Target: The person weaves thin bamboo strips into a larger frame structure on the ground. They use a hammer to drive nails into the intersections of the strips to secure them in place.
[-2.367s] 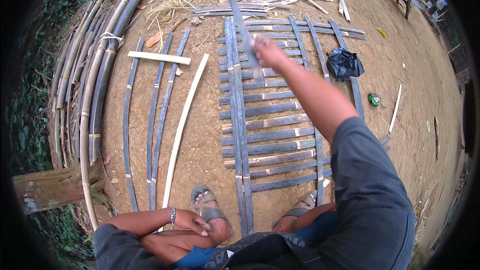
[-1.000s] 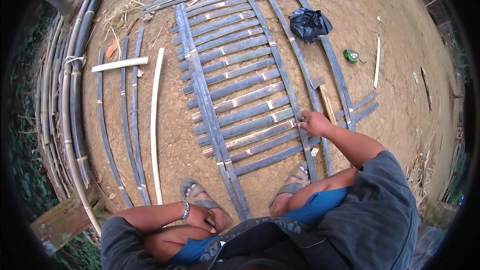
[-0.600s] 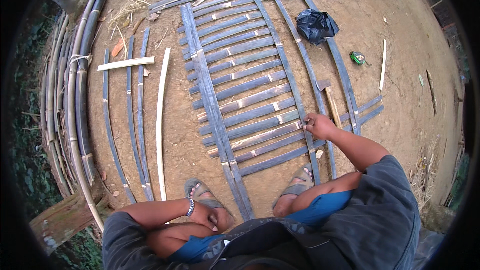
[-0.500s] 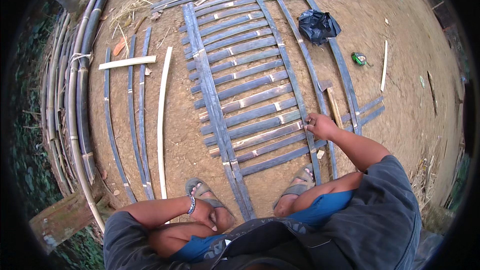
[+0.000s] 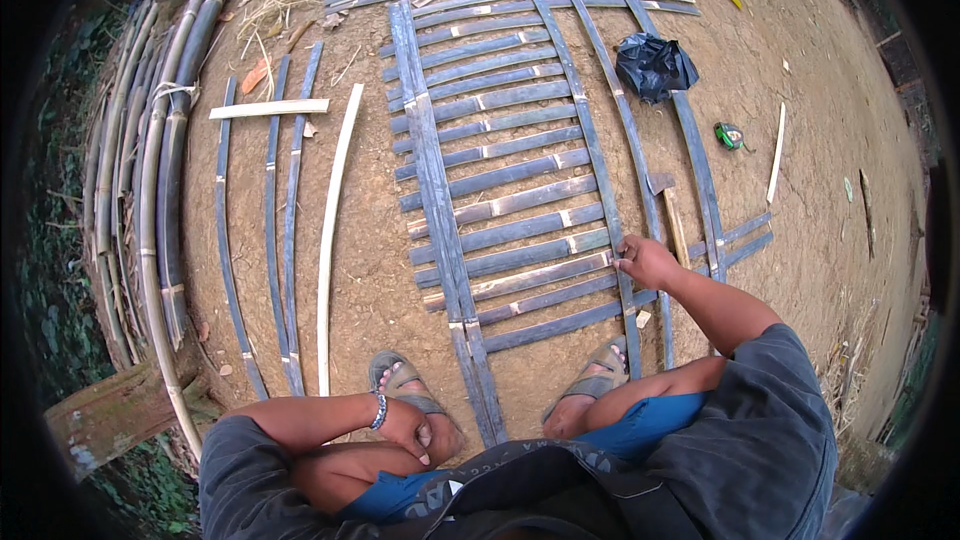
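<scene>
Bamboo slats (image 5: pixel 525 199) lie in ladder rows on the dirt ground (image 5: pixel 378 290), and I've got the right hand (image 5: pixel 648 263) at the long strip (image 5: pixel 602 180) across their right ends, fingers bent; whether they pinch it, I can't quite tell. Left hand (image 5: pixel 407 428) hangs slack by the left leg (image 5: pixel 345 470). Farther right: hatchet (image 5: pixel 675 225), black bag (image 5: pixel 655 68).

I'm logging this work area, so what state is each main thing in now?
Right hand: curled, touching a long dark strip; grip unclear
Left hand: loosely curled by the left leg
Slats: lying in a row, gaps between
Plastic bag: crumpled, across another long strip
Tape measure: lying on the ground
Wood-handled tool: lying down, unheld
Bamboo poles: piled, some tied with cord
Sandals: worn
</scene>
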`<state>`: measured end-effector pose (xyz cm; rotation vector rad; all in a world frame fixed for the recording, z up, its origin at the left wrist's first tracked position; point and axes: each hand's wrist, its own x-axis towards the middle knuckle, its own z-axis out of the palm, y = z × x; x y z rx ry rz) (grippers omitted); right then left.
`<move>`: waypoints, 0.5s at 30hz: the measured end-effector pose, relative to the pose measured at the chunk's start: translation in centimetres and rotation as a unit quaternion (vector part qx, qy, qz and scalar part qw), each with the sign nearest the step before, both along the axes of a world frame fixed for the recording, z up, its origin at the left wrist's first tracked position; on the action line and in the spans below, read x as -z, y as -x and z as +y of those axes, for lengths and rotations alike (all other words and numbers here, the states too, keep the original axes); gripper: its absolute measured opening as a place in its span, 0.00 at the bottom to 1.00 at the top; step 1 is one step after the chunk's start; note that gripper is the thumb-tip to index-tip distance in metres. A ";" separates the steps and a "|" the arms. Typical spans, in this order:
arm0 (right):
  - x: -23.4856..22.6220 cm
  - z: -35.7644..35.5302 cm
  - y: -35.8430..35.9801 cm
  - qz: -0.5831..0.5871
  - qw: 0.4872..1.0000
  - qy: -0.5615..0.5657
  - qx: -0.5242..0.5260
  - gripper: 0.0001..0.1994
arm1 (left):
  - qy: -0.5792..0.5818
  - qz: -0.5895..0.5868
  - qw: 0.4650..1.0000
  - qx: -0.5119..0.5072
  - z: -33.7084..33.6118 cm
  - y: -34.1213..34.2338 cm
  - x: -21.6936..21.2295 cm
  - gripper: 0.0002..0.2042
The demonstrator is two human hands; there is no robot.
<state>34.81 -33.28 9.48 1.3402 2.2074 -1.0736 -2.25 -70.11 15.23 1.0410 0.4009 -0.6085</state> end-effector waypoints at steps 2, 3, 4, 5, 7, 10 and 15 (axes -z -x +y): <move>-0.1 -0.1 0.8 -0.001 1.000 -0.001 -0.012 0.20 | -0.083 -0.037 0.984 -0.154 -4.5 0.8 1.8 0.28; -0.1 -0.2 0.6 -0.005 1.000 -0.002 -0.012 0.21 | -0.123 -0.061 0.965 -0.223 -5.3 1.0 1.8 0.27; -0.1 -0.2 0.5 -0.009 1.000 -0.003 -0.013 0.21 | -0.082 -0.047 0.977 -0.192 -5.4 1.1 2.4 0.27; 0.0 -0.3 0.4 -0.014 1.000 -0.004 -0.013 0.21 | -0.041 -0.034 0.986 -0.160 -4.2 0.8 1.9 0.27; -0.1 -0.6 0.3 -0.006 1.000 0.003 -0.016 0.21 | 0.000 -0.014 0.996 -0.088 -2.0 0.6 1.0 0.28; -0.5 -0.7 0.3 -0.002 1.000 -0.006 -0.026 0.21 | -0.007 -0.003 1.000 -0.026 -0.4 0.3 0.5 0.28; -0.6 -0.6 0.8 0.006 0.999 -0.008 -0.035 0.21 | -0.070 -0.086 0.979 -0.170 -4.7 1.3 2.4 0.28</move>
